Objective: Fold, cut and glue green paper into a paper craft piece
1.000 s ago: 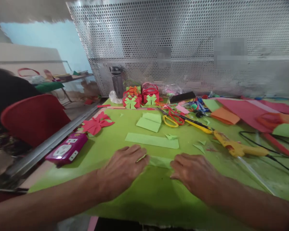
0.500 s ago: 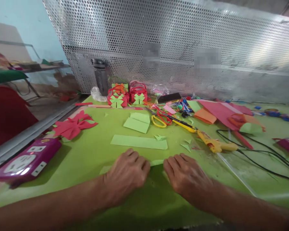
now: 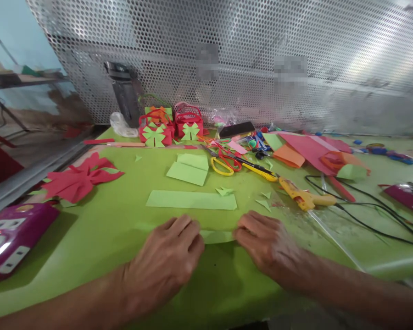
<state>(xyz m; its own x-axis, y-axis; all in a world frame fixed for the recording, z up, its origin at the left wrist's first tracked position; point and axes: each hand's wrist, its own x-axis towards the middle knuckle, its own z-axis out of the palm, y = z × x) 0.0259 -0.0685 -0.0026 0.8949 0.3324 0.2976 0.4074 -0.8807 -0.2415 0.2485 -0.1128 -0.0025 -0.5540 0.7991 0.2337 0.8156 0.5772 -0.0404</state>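
Note:
Between my two hands, near the front of the green table, stretches a light green paper strip (image 3: 217, 236). My left hand (image 3: 174, 250) has its fingers closed on the strip's left part, and my right hand (image 3: 261, 236) pinches its right end. The fingertips are mostly hidden behind the knuckles. Just beyond lies a flat green paper rectangle (image 3: 191, 200), with small green scraps (image 3: 224, 191) on its right end. Farther back rests a folded green paper piece (image 3: 188, 169).
Scissors (image 3: 222, 166), a utility knife (image 3: 259, 172) and a yellow glue gun (image 3: 304, 197) with a black cord lie to the right. Red paper petals (image 3: 84, 178) and a purple power strip (image 3: 17, 238) are at left. Small red paper baskets (image 3: 189, 126) and a bottle (image 3: 124, 94) stand behind.
My hands have moved a little apart, and more of the green strip shows between them. The view has shifted slightly, so the table's things appear farther left and higher.

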